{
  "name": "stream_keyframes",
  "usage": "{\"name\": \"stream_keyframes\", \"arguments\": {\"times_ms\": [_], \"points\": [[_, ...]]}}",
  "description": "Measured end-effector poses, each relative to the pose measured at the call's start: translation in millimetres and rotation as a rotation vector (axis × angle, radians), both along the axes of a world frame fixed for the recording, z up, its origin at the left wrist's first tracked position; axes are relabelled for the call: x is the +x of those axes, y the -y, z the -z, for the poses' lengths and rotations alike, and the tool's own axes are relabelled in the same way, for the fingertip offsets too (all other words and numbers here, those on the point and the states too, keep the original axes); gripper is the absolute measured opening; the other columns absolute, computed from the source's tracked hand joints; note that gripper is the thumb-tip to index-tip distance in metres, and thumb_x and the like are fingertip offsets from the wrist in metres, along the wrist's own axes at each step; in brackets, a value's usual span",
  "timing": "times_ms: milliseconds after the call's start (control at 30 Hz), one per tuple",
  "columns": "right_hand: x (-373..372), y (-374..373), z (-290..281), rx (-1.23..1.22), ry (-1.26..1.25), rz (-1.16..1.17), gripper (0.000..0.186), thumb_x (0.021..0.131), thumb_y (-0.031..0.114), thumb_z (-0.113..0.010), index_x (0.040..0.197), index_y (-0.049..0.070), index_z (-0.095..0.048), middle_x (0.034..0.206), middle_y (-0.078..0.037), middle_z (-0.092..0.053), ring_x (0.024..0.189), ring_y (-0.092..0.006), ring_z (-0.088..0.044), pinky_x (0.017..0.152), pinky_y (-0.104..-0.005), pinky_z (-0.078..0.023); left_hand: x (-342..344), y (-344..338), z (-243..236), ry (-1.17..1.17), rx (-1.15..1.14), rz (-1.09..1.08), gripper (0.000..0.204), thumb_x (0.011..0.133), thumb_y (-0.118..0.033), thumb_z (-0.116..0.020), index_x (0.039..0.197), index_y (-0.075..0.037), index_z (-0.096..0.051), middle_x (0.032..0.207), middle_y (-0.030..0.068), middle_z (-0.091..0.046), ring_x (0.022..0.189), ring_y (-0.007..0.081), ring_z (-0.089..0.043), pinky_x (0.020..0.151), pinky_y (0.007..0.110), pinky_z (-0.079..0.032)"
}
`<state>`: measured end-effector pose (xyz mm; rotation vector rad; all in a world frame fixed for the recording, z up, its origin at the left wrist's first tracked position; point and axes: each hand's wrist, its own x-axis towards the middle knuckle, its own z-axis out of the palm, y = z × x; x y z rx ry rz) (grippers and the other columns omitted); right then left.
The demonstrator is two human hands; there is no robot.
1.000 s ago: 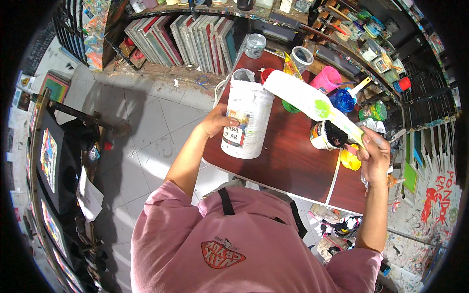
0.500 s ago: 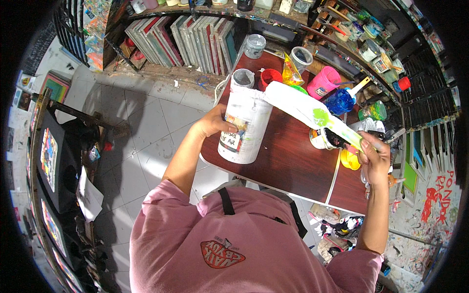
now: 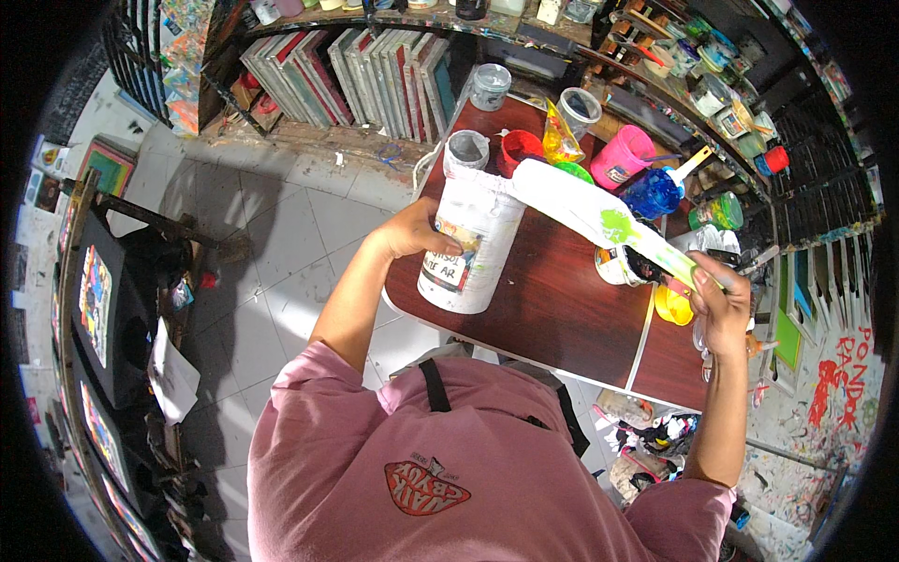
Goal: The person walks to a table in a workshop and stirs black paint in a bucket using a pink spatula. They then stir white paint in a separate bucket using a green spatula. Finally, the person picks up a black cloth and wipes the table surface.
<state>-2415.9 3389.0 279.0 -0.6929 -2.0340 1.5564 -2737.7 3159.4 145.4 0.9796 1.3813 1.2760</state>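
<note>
My left hand [image 3: 419, 231] is closed around the left side of a tall white paint tub [image 3: 479, 229], its thumb across the label. The tub tilts slightly over the table's left part. In my right hand [image 3: 719, 302] is the narrow end of a long spatula [image 3: 571, 201]. Thick white paint coats its broad end, with a green smear near the middle. That broad end lies at the tub's rim; whether it touches cannot be told. The inside of the tub is hidden from here.
On the dark red table [image 3: 552, 323] stand a grey paint pot [image 3: 466, 150], a red pot [image 3: 521, 150], a pink cup [image 3: 624, 156], a blue pot [image 3: 653, 194] and a yellow pot [image 3: 673, 304]. Framed screens [image 3: 393, 84] lean under the back shelf. A rack [image 3: 84, 309] stands left.
The tub has shifted very slightly, and the spatula's broad end sits a touch farther right and lower. Both hands keep their hold.
</note>
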Motion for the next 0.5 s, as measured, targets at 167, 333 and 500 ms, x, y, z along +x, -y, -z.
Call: {"name": "stream_keyframes", "arguments": {"times_ms": [167, 333, 500], "points": [[-1, -4, 5, -0.105, 0.001, 0.002, 0.024, 0.082, 0.011, -0.058, 0.102, -0.004, -0.059, 0.066, 0.0, -0.052, 0.046, -0.0025, -0.032, 0.041, -0.0189, -0.023, -1, 1, 1, 0.055, 0.0, 0.011, 0.042, 0.058, -0.008, -0.071, 0.097, 0.004, -0.06, 0.092, 0.0101, -0.064, 0.085, 0.0176, -0.059, 0.081, 0.029, -0.043], [-2, -9, 11, -0.199, -0.019, 0.015, 0.024, 0.081, 0.009, -0.058, 0.101, -0.004, -0.059, 0.068, -0.001, -0.053, 0.046, -0.0027, -0.031, 0.04, -0.0189, -0.023, -4, 3, 25, 0.332, 0.031, -0.001, 0.044, 0.058, -0.006, -0.07, 0.099, 0.005, -0.059, 0.094, 0.0101, -0.063, 0.085, 0.0169, -0.058, 0.081, 0.029, -0.044], [-6, -2, 6, -0.187, 0.003, 0.003, 0.024, 0.081, 0.01, -0.058, 0.101, -0.003, -0.06, 0.065, 0.0, -0.052, 0.045, -0.003, -0.031, 0.04, -0.019, -0.023, -3, 0, 17, 0.221, -0.021, 0.052, 0.047, 0.057, -0.01, -0.073, 0.099, 0.004, -0.059, 0.095, 0.0106, -0.062, 0.084, 0.0165, -0.059, 0.08, 0.029, -0.044]]}}
